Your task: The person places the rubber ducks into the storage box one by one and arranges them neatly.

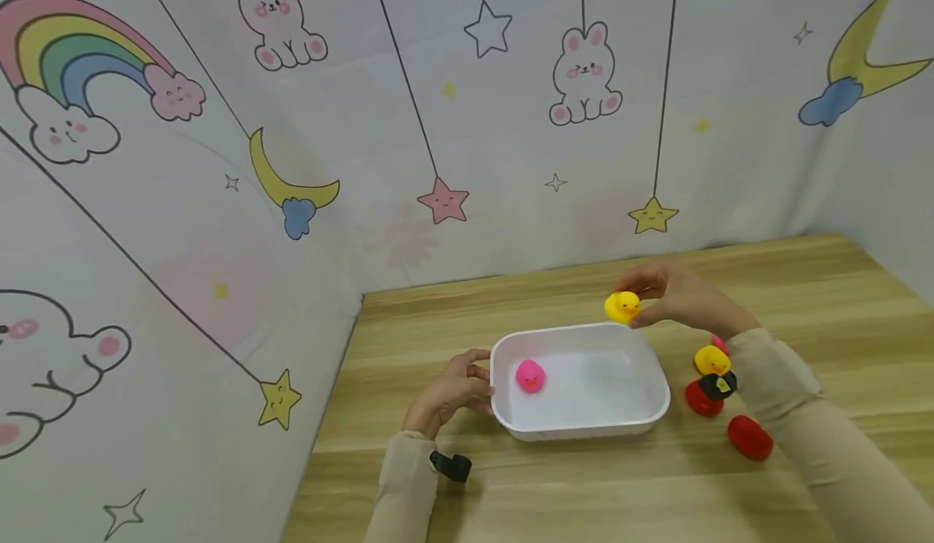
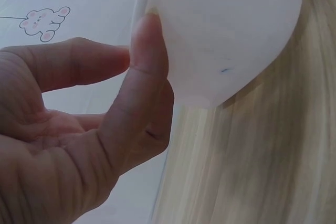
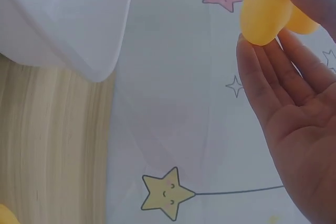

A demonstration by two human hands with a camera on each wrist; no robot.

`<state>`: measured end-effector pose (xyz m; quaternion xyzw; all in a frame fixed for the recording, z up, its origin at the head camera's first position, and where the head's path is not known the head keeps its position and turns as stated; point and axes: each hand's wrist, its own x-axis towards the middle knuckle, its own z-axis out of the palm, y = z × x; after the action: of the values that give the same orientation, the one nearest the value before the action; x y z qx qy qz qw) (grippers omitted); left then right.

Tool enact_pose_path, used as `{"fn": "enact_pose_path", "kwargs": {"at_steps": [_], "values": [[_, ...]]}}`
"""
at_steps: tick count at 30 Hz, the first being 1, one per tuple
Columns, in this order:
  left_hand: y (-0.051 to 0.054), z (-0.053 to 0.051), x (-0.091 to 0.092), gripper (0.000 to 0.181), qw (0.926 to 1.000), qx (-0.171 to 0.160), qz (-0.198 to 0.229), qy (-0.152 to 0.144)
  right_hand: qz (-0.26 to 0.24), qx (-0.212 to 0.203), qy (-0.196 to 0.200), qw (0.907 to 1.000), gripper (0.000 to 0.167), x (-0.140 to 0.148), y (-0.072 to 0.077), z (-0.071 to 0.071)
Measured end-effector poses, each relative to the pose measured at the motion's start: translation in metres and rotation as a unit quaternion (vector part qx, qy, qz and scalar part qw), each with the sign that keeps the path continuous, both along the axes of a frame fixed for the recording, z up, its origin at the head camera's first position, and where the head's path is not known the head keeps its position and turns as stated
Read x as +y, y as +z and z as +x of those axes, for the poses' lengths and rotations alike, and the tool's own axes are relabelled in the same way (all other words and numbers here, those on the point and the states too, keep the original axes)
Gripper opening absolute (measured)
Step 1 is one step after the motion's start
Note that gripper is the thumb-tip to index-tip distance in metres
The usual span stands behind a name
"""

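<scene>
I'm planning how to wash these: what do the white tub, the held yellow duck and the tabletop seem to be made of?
White tub: probably smooth plastic, judging by its thin moulded rim and rounded corners.
Yellow duck: likely rubber or vinyl, smooth, with even colour and moulded curves.
Tabletop: smooth-looking wood or wood-look laminate; its streaky grain leaves that open.

Yellow duck (image 1: 623, 307) aloft, white tub (image 1: 594, 393) upright

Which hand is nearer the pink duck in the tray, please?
Left: the left hand holds the tray beside the pink duck; the right hand holds a yellow duck farther off, to the right.
</scene>
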<state>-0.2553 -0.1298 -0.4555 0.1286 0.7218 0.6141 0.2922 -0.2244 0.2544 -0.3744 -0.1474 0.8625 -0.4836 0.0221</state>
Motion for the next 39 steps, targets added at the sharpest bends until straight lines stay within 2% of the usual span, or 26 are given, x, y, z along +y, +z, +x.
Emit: {"fn": "enact_pose_path", "kwargs": {"at_steps": [8, 16, 23, 27, 32, 39], "values": [[0.002, 0.004, 0.001, 0.072, 0.9999, 0.002, 0.005, 0.011, 0.031, 0.003, 0.039, 0.9988, 0.045, -0.028, -0.009, -0.013], [0.001, 0.007, 0.002, 0.08, 0.9999, -0.003, 0.01, 0.006, 0.053, -0.021, 0.067, 0.9961, 0.038, -0.054, -0.023, -0.027], [0.006, 0.003, 0.0, 0.078, 1.0, 0.007, 0.001, 0.001, 0.09, -0.017, 0.091, 0.9917, 0.041, -0.073, -0.029, -0.035], [0.008, 0.001, 0.0, 0.077, 1.0, 0.005, 0.004, 0.0, 0.111, -0.016, 0.095, 0.9892, 0.033, -0.081, -0.029, -0.038], [0.008, 0.0, 0.001, 0.077, 1.0, 0.001, 0.002, 0.001, 0.139, -0.027, 0.095, 0.9853, 0.031, -0.089, -0.036, -0.038], [0.007, 0.002, 0.0, 0.079, 1.0, 0.0, 0.002, 0.003, 0.202, -0.023, 0.112, 0.9726, 0.031, -0.101, -0.042, -0.033]]}}
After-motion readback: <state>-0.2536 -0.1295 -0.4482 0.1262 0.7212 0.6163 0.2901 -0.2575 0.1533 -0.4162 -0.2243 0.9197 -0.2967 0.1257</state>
